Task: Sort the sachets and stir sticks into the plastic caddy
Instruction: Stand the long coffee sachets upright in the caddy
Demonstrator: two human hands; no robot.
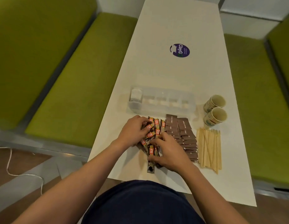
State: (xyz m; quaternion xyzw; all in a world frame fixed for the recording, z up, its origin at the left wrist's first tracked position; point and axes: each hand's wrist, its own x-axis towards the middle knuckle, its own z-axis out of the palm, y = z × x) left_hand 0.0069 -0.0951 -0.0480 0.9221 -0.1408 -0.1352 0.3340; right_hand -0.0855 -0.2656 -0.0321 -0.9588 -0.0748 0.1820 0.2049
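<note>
Right hand over sachets, caddy behind

1. Clear, smooth plastic: caddy (walls look faintly frosted).
2. Glossy film: orange-label sachets.
3. Matt paper: brown sachets.
4. Pale bare wood: sticks.
5. Printed matt paper: cups.
6. Smooth white top, faint sheen: table.
7. Green woven cloth: benches.

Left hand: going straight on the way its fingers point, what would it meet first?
The left hand is on the orange-labelled sachets; pushing on, it would plough through them, then probably reach the brown sachets. Depth is unclear.
</note>
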